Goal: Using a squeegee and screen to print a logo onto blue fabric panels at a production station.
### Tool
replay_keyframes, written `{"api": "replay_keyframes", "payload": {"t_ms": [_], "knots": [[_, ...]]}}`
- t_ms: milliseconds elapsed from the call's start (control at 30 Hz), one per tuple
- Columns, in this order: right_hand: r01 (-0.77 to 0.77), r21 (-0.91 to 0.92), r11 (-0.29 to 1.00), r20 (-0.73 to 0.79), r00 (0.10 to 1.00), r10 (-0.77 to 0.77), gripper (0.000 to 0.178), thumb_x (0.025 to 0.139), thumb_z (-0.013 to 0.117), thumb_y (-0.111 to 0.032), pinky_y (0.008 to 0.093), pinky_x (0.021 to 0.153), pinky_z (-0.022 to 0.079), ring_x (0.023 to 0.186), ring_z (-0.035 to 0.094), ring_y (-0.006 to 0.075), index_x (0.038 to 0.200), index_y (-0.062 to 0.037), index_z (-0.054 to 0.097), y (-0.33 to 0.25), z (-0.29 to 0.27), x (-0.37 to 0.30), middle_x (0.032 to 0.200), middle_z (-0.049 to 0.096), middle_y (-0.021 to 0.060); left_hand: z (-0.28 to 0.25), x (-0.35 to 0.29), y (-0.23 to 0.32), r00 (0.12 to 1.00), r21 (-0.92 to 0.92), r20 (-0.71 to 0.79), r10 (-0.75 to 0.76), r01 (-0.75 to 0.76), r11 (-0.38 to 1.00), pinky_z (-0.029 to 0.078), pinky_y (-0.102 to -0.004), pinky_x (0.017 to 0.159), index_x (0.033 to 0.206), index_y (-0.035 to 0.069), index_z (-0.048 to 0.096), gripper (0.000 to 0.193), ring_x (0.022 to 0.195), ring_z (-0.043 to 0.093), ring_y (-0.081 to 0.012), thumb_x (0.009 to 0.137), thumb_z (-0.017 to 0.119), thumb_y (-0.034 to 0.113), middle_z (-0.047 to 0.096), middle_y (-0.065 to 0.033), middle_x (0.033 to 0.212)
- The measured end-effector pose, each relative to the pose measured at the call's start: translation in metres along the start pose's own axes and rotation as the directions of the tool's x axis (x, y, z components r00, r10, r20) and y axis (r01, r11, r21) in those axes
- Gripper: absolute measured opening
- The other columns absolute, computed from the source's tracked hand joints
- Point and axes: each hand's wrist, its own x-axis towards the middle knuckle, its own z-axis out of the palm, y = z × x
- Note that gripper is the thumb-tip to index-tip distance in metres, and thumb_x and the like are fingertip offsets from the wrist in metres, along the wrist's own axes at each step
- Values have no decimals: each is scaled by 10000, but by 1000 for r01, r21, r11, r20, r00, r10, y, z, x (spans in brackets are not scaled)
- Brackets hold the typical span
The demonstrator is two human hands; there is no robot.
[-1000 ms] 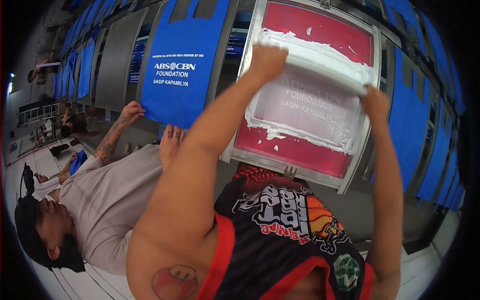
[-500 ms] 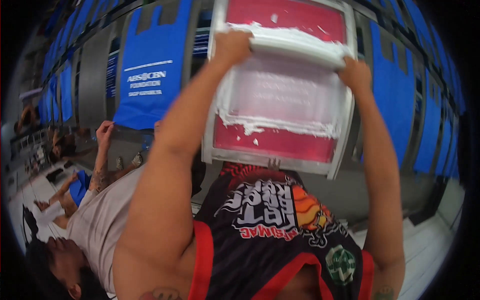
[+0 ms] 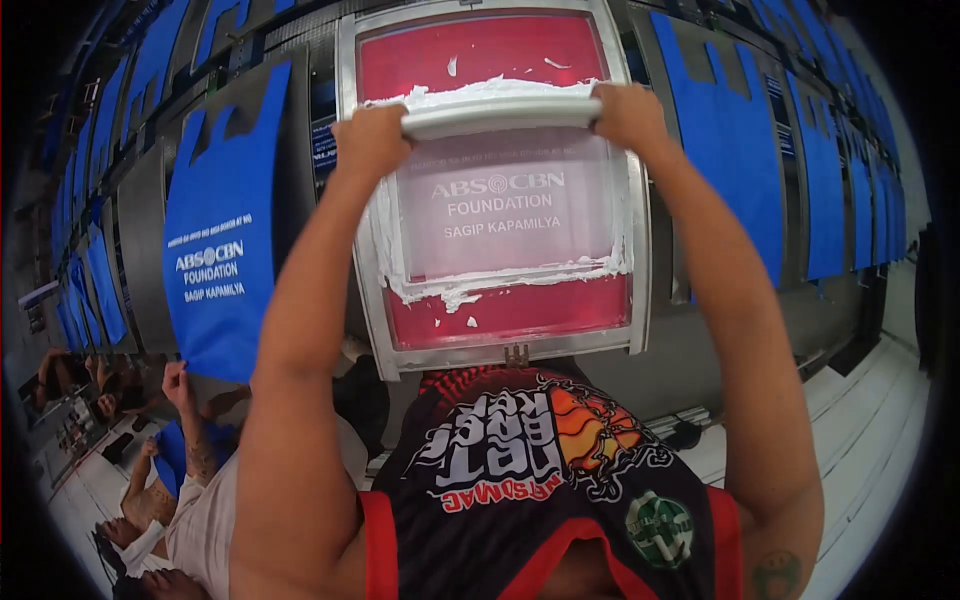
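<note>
My left hand (image 3: 375, 140) and my right hand (image 3: 628, 115) are closed around the two ends of a long, pale squeegee (image 3: 500, 118). It lies crosswise on a screen-printing frame (image 3: 560, 350) with metal rails and red borders. White ink (image 3: 455, 292) is smeared in ragged bands above and below the pale mesh window (image 3: 500, 255). White lettering shows through this mesh. What lies beneath the screen is mostly hidden.
To the left, a co-worker's hand (image 3: 176, 382) is at the lower edge of a printed blue bag (image 3: 215, 325). Plain blue bags (image 3: 715, 170) lie on grey boards at the right, with more in rows on both sides. Other people sit at lower left.
The view has turned, so the frame and bags sit further left and lower. Both hands remain on the squeegee near the upper ink band. The mesh lettering looks sharper.
</note>
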Motion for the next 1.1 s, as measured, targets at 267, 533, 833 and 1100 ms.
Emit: {"api": "replay_keyframes", "payload": {"t_ms": [267,533,833,1100], "knots": [[143,177,974,-575,818,-15,384,747,749,-372,412,788,486,859,608,328,974,-76,660,-37,-13,-74,879,655,145,-28,39,87,983,-5,65,174,-174,985,487,-502,903,1046,74,690,471,989,645,-317,644,811,288,678,-159,1038],[-561,799,216,598,779,-190,519,870,592,-503,384,671,493,656,632,243,893,4,699,-148,77,-307,760,679,138,-49,86,67,942,-69,-44,334,-336,939,510,-430,861,1124,170,675,508,997,633,-314,653,786,326,678,-132,1047],[-597,788,150,578,801,155,319,808,704,-284,285,647,520,660,679,174,900,21,710,-165,73,-332,736,702,131,-28,65,78,965,64,-32,259,-256,964,504,-429,862,1121,183,679,519,1009,632,-291,651,783,377,683,-108,1041],[-530,826,192,504,847,168,260,805,700,-240,272,633,516,646,679,157,850,16,712,-162,53,-338,707,699,105,-34,62,78,959,108,-2,282,-281,954,506,-429,856,1112,191,682,488,966,648,-308,667,771,368,690,-109,1020]]}}
